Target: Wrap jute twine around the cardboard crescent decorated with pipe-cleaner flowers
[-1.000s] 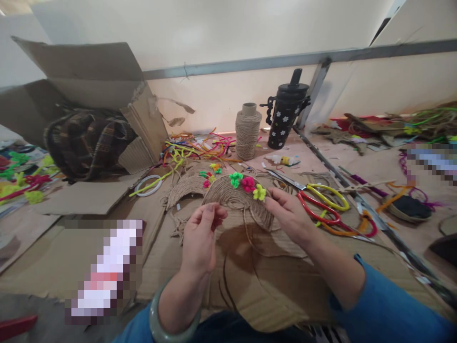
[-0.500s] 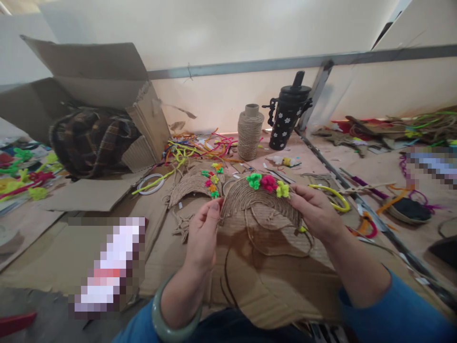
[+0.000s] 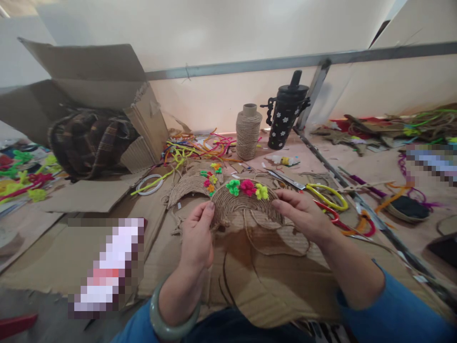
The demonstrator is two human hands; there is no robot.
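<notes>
A twine arch made of curved rows hangs between my two hands. Green, pink and yellow fuzzy flowers sit along its top edge. My left hand pinches the arch's left end between thumb and fingers. The right side of the arch is pinched by my right hand. A loose loop of twine lies below the arch on the cardboard. Just behind my left hand rest similar twine arches with small coloured flowers.
Yellow-handled scissors and red-handled scissors lie right of my right hand. Behind stand a twine spool and a black flowered tumbler. An open cardboard box holds plaid cloth at the left. Coloured fuzzy stems lie beside it.
The held arch and my right hand have shifted left, and my left hand slightly left too. More of both pairs of scissors now shows.
</notes>
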